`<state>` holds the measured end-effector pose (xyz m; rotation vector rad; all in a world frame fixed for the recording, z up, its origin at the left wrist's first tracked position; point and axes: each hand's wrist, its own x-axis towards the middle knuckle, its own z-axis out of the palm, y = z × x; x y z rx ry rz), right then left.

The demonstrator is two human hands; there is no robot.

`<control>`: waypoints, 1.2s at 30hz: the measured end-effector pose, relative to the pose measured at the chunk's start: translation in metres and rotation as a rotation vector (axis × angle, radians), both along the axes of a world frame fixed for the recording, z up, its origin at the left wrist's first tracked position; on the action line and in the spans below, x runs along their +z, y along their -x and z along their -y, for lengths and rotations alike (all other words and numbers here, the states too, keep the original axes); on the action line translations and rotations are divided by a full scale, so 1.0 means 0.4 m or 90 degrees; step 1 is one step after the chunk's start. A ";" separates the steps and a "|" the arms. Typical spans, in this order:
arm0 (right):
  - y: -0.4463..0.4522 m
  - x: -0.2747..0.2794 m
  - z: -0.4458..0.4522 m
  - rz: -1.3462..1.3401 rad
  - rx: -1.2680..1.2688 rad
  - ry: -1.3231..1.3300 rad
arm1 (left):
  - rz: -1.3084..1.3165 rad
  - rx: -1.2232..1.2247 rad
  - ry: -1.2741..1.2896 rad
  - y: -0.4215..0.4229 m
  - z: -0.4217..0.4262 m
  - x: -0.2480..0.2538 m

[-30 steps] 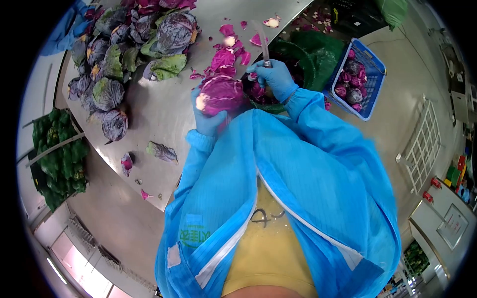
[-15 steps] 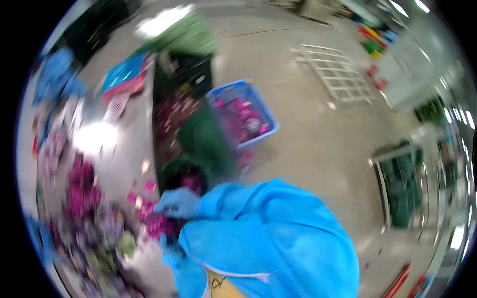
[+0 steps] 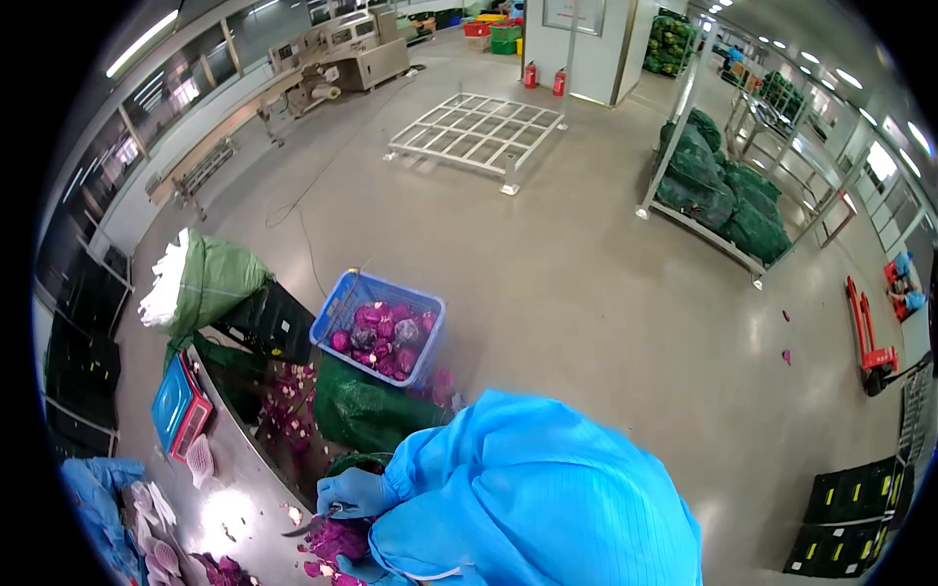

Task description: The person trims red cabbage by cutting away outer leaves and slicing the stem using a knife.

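Observation:
My right hand (image 3: 354, 493), in a blue glove, is closed round a knife (image 3: 305, 528) whose dark blade points left over the metal table. Just beneath it is a purple red cabbage (image 3: 337, 539). My left hand (image 3: 363, 570), also gloved, grips the cabbage from below, partly cut off by the bottom of the view. Loose purple leaf pieces lie beside it on the table. Beyond the table edge, a blue basket (image 3: 430, 363) holds several red cabbages (image 3: 386, 335). A green mesh sack (image 3: 366, 408) lies between the basket and my right arm.
A blue and red scale (image 3: 184, 405) rests on the metal table (image 3: 234, 488). Past it stand a black crate (image 3: 278, 327) and a green sack (image 3: 220, 283). A white metal frame (image 3: 474, 137) and a rack of green sacks (image 3: 718, 186) stand farther off. A red pallet jack (image 3: 870, 342) is at right.
The head view has swung upward, so more of the room shows and the table sits lower. The cabbage pile on the table has mostly left the view. Both hands remain at the cabbage.

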<state>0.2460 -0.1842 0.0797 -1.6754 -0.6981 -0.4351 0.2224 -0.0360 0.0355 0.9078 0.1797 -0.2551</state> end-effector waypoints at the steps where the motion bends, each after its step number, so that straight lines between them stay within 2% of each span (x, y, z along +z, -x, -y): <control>1: 0.000 0.008 0.002 -0.038 -0.016 -0.019 | -0.001 -0.006 0.010 -0.002 -0.009 0.001; 4: 0.000 0.037 -0.005 0.033 -0.055 -0.005 | -0.010 -0.034 0.048 -0.002 -0.037 0.006; 11: 0.040 0.056 -0.053 0.067 -0.116 0.011 | -0.023 -0.105 0.206 0.039 -0.160 0.024; 13: 0.060 0.071 -0.056 0.100 -0.136 0.063 | -0.019 -0.113 0.219 0.053 -0.179 0.011; 16: 0.091 0.102 -0.064 0.119 -0.158 0.088 | -0.007 -0.123 0.118 0.053 -0.223 -0.045; 18: 0.097 0.126 -0.061 0.121 -0.190 0.135 | -0.042 -0.118 0.186 0.051 -0.252 -0.101; 20: 0.096 0.124 -0.065 0.101 -0.230 0.167 | 0.069 -0.014 0.018 0.052 -0.302 -0.155; 21: 0.099 0.131 -0.064 0.082 -0.249 0.177 | 0.046 0.087 -0.051 0.101 -0.260 -0.063; 22: 0.095 0.121 -0.070 0.025 -0.253 0.175 | 0.011 0.247 -0.177 0.123 -0.232 -0.032; 24: 0.101 0.130 -0.085 -0.092 -0.253 0.186 | 0.070 0.205 -0.152 0.141 -0.233 -0.028; 25: 0.101 0.117 -0.097 -0.090 -0.248 0.187 | 0.069 0.210 -0.151 0.136 -0.254 -0.081; 26: 0.104 0.084 -0.116 -0.079 -0.222 0.124 | 0.099 0.215 -0.256 0.125 -0.290 -0.180; 27: 0.107 0.041 -0.140 -0.067 -0.195 0.060 | 0.115 0.219 -0.310 0.127 -0.291 -0.186; 28: 0.112 -0.023 -0.179 -0.267 0.019 0.069 | 0.129 0.224 -0.364 0.128 -0.294 -0.193; 30: 0.135 -0.087 -0.207 -0.204 0.006 0.065 | -0.062 0.277 -0.137 0.173 -0.212 -0.049; 31: 0.140 -0.078 -0.201 -0.203 0.007 0.066 | -0.034 0.166 -0.020 0.176 -0.218 -0.042; 33: 0.154 -0.047 -0.202 -0.279 -0.020 0.127 | 0.012 0.155 -0.069 0.162 -0.244 -0.071; 34: 0.152 -0.031 -0.198 -0.285 -0.017 0.124 | 0.061 0.142 -0.120 0.161 -0.245 -0.057; 36: 0.141 -0.003 -0.185 -0.298 -0.017 0.214 | 0.040 0.144 -0.143 0.166 -0.228 -0.013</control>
